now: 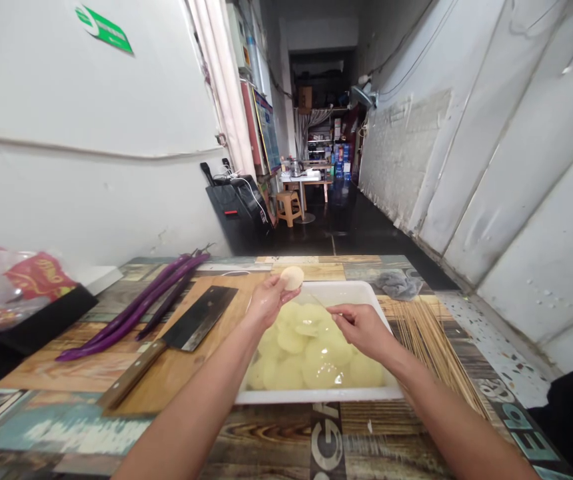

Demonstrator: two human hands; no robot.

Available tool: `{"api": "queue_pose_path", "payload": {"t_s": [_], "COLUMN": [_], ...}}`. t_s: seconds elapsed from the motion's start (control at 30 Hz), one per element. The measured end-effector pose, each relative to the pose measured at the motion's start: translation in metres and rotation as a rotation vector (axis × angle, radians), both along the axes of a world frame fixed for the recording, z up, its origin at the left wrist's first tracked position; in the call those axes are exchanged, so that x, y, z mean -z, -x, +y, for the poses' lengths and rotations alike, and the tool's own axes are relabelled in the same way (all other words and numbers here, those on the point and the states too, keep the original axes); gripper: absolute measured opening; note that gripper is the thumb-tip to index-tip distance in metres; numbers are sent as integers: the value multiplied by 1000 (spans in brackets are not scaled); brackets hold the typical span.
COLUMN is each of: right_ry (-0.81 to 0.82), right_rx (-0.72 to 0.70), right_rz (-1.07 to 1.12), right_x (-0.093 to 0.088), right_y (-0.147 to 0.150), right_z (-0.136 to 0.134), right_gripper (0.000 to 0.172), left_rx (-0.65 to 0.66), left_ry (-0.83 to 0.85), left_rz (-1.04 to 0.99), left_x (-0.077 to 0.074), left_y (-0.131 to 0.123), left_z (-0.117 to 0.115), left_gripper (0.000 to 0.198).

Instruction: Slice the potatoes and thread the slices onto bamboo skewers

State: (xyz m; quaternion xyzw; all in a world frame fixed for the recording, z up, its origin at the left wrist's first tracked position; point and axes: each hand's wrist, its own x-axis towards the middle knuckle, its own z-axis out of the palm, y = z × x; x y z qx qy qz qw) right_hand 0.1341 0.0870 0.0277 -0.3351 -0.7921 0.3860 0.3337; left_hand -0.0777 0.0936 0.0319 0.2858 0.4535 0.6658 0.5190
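Observation:
My left hand (266, 301) pinches a round, pale potato slice (293, 276) above the far left corner of a white tray (319, 396). My right hand (359, 327), fingers closed, grips a thin bamboo skewer (321, 303) over the tray, its tip pointing toward the left hand. Slice and skewer appear apart. In the tray, many potato slices (291, 340) lie under clear liquid. Beside my right forearm, a spread bundle of bamboo skewers (431, 340) rests on the table.
Left of the tray, a cleaver (199, 320) lies on a wooden cutting board (239, 300). Purple eggplants (136, 307) stretch along the board's left side. A crumpled plastic bag (399, 285) sits behind the skewers. Packaged goods (31, 280) stand at far left.

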Motion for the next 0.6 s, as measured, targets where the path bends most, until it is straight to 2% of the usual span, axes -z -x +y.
{"api": "queue_pose_path", "payload": {"t_s": [0.37, 0.6], "right_ry": [39, 40], "right_rx": [13, 7], "right_rz": [-4, -6], "right_x": [-2, -1], "right_y": [1, 1], "right_z": [-2, -2], "right_gripper": [33, 33], "left_rx": [-92, -80], "left_ry": [17, -13], "left_rz": [157, 130], "left_x": [1, 1], "left_y": [2, -1], "left_z": [0, -1], "left_gripper": [35, 34]}}
